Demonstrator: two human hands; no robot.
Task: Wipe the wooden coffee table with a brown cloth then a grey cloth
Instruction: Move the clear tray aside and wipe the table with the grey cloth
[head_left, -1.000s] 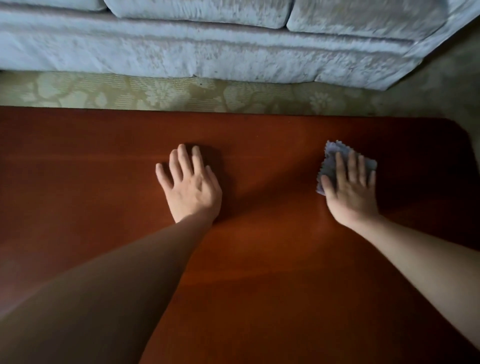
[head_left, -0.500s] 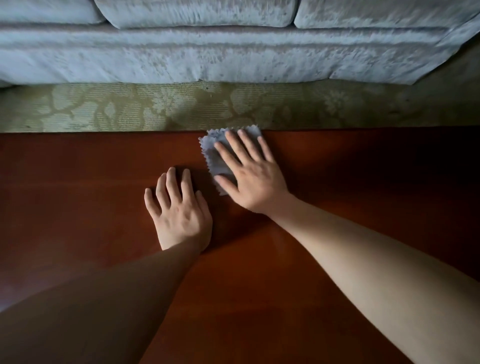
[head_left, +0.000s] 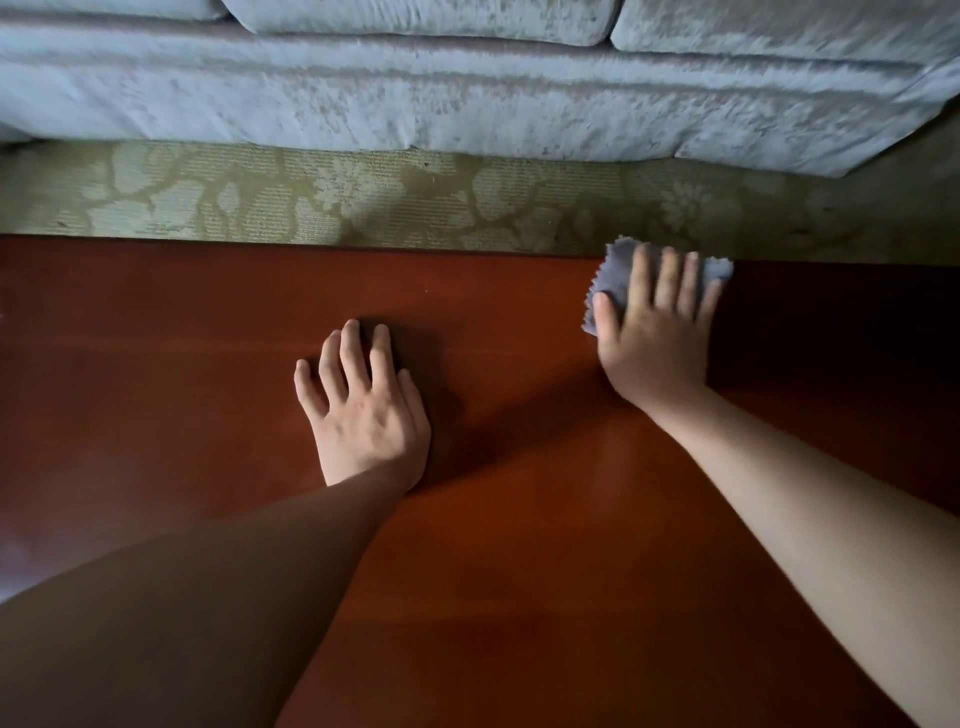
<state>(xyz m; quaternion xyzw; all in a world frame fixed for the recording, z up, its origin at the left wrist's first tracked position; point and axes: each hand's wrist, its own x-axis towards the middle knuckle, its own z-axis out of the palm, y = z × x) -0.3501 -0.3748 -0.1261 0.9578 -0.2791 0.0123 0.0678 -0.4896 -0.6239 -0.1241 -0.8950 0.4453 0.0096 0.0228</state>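
Final stage, I'd judge: right grip (head_left: 657, 338) flat, pressing small grey zigzag-edged cloth (head_left: 615, 275) on red-brown wooden counter (head_left: 208, 338); left grip (head_left: 363, 415) flat, empty.

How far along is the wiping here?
Likely done: the brown pass, since no brown cloth is in view. In hand: the right hand presses the grey cloth flat at the far edge of the coffee table; the left hand rests flat on the wood. Left: finishing the grey pass; covered area cannot be told.
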